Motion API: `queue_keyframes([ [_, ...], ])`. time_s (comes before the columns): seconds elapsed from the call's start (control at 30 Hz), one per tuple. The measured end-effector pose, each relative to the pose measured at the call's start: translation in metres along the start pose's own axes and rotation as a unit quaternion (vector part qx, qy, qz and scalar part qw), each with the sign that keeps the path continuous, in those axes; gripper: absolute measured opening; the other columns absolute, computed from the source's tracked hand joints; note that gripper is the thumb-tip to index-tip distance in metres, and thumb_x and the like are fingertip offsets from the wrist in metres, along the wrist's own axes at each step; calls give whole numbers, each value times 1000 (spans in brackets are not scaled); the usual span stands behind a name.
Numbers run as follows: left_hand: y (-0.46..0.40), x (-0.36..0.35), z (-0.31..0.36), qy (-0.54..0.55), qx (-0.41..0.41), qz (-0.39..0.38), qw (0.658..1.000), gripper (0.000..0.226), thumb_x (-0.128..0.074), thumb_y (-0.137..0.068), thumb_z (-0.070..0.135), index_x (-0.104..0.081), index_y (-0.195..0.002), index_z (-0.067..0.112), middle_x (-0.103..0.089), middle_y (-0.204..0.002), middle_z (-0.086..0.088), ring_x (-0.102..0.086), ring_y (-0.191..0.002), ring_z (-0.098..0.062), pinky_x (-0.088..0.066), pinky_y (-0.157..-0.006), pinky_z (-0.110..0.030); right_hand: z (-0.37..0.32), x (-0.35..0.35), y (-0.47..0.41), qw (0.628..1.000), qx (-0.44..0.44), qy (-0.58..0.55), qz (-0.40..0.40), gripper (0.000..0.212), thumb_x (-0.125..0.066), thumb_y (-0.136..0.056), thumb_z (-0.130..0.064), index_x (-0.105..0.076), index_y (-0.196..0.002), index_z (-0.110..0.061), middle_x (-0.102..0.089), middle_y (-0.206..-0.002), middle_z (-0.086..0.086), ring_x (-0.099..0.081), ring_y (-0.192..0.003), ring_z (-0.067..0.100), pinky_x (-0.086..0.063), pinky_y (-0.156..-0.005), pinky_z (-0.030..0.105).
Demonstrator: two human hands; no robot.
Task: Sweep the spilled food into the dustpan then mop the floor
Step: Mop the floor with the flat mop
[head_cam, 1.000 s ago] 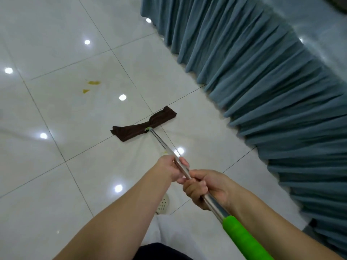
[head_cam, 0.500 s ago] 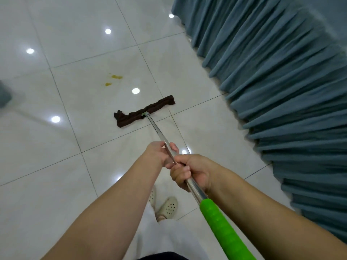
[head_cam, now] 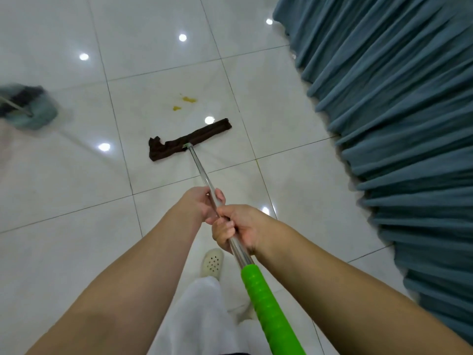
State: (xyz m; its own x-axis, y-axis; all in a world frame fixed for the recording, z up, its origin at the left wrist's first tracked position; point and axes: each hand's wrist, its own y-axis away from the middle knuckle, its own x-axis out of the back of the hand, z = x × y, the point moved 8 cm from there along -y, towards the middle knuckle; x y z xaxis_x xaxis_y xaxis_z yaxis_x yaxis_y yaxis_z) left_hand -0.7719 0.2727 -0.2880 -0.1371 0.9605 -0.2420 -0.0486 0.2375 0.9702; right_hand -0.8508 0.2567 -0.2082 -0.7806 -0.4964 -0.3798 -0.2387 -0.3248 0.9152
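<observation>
Both hands, left hand (head_cam: 198, 204) ahead of right hand (head_cam: 236, 228), clasp the mop handle (head_cam: 202, 172), its brown mop cloth (head_cam: 188, 142) flat on the tiled floor (head_cam: 64, 180) just short of yellow food stains (head_cam: 189, 99).

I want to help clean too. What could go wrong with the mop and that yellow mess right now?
The mop cloth is bunched up at its left end, so it may glide past the yellow spill or just smear it wider. The curtain hangs near the cloth's right end, so a wide push could wet or dirty its hem. Both the left hand and right hand grip the bare metal pole close together, which might give less control.
</observation>
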Motion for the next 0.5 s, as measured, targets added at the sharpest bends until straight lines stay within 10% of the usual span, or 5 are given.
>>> queue_keyframes([
  [0.23, 11, 1, -67, -24, -10, 8, 1000, 26, -24, -99, 6, -42, -80, 4, -42, -67, -8, -40, -55, -15, -37, -53, -20, 33, 59, 29, 999, -40, 5, -22, 21, -37, -95, -10, -53, -81, -13, -34, -41, -1, -31, -22, 6, -25, -23, 10],
  [0.5, 20, -1, -219, -38, -19, 2, 999, 24, -24, -102, 10, -41, -86, 2, -44, -69, -10, -43, -57, -15, -47, -40, -20, 99, 180, 84, 998, -31, -36, -45, 28, -45, -99, -15, -59, -76, -20, -37, -40, 2, -32, -22, 9, -27, -23, 11],
])
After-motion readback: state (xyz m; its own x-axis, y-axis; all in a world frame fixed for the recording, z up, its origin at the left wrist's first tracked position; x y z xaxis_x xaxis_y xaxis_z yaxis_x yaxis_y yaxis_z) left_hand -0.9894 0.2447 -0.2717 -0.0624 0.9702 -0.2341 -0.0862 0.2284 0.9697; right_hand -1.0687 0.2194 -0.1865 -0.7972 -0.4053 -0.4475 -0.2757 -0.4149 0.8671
